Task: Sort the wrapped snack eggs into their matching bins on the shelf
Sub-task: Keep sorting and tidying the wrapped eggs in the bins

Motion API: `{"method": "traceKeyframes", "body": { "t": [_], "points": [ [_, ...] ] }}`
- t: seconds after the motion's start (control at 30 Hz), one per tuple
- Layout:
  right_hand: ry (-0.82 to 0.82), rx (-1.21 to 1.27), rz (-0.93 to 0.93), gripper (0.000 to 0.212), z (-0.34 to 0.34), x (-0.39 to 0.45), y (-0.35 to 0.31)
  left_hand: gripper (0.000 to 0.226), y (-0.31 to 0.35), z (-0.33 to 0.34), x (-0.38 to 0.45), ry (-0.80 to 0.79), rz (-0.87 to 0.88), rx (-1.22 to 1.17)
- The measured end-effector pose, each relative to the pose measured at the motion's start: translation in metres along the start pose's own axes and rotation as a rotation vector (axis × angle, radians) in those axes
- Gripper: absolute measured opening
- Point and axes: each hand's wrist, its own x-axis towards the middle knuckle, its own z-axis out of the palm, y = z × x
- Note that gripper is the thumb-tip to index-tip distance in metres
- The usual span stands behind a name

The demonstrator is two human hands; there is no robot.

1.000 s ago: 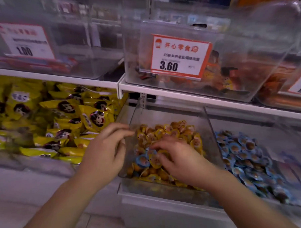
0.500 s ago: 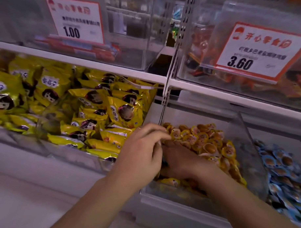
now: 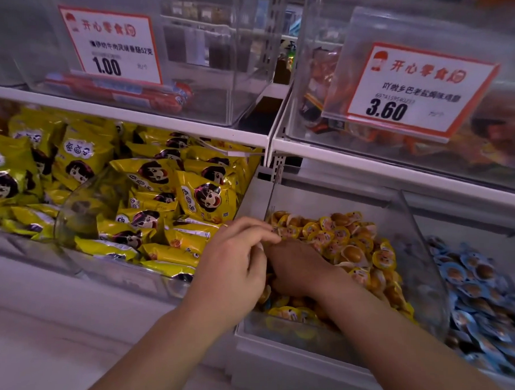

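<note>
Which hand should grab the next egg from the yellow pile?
Probably the right hand: it is already down among the yellow-wrapped eggs in the clear bin. The left hand hovers at the bin's left edge.
</note>
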Motion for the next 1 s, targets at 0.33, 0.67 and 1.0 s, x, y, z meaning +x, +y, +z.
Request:
{"method": "traceKeyframes", "body": {
  "t": [0.33, 0.67, 1.0],
  "points": [
    [0.389, 1.183, 0.343, 0.01, -0.047, -0.05, 0.05, 0.027, 0.019, 0.009, 0.004, 0.181, 0.126, 0.012],
    [0.238, 1.969, 0.511, 0.024, -0.049, -0.128, 0.053, 0.067, 0.06, 0.089, 0.012, -0.328, -0.206, -0.508],
    [0.494, 1.809, 0.635, 0.039, -0.05, -0.122, 0.073, 0.011, 0.043, 0.098, 0.039, -0.097, -0.449, -0.54]
  ]
}}
